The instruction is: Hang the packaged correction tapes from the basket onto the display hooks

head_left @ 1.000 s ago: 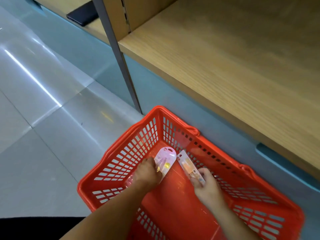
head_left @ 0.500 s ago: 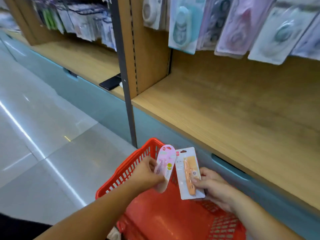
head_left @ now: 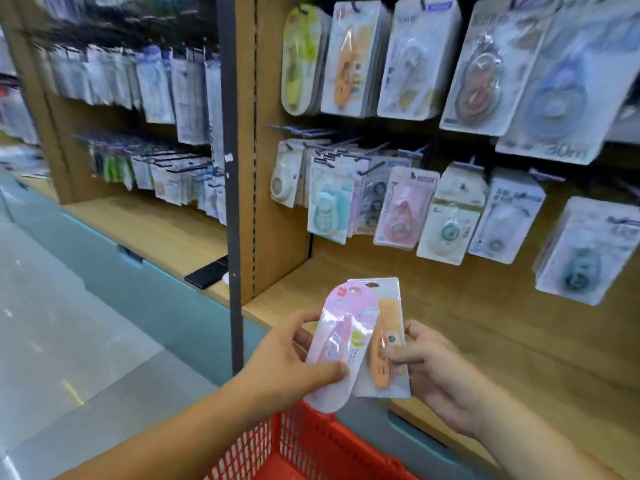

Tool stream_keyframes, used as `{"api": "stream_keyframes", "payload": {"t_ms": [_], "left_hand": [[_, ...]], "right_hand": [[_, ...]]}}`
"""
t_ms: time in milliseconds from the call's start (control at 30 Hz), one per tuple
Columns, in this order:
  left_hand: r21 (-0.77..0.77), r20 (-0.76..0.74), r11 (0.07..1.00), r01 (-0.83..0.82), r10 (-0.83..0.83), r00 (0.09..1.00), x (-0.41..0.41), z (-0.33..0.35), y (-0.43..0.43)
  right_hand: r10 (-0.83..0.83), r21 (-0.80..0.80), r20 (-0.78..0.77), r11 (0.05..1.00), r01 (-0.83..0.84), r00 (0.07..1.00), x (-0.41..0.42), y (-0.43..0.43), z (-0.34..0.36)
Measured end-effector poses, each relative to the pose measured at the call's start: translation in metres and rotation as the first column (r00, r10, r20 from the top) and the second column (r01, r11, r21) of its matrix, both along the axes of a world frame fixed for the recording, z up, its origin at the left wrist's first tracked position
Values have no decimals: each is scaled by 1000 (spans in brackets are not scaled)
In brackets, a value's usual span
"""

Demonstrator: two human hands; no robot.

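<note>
Lifted higher now, above the near red basket [head_left: 311,441], the pink pack [head_left: 341,344] sits pinched in the left hand [head_left: 287,355], the orange pack [head_left: 386,327] in the right hand [head_left: 426,362] (hang-holes up, presumably for the far hooks [head_left: 294,128]).

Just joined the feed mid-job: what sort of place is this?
Most likely a shop's stationery aisle: blister-packed correction tapes hang in rows on display hooks, a red shopping basket sits below, the left hand holds a pink pack and the right hand an orange pack.
</note>
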State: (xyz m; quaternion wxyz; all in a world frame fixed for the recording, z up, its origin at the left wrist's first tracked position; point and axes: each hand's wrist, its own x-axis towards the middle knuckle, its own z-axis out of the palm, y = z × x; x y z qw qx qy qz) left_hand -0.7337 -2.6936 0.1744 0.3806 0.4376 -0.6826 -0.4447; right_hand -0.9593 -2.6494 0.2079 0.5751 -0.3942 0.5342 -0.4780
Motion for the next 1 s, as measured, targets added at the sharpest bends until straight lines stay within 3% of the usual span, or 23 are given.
{"api": "stream_keyframes", "payload": {"t_ms": [267, 567, 700, 1000], "left_hand": [[74, -164, 996, -53, 64, 984, -7, 8, -16], [59, -320, 998, -7, 26, 947, -20, 41, -31], [44, -360, 998, -41, 54, 931, -22, 63, -29], [-68, -278, 995, -71, 49, 959, -5, 136, -48]], "right_hand": [[-202, -83, 246, 970, 229, 948, 1, -18, 14], [-278, -379, 73, 881, 285, 958, 6, -24, 51], [-328, -429, 103, 837, 340, 939, 17, -20, 74], [-327, -578, -46, 780, 242, 944, 38, -36, 158]]}}
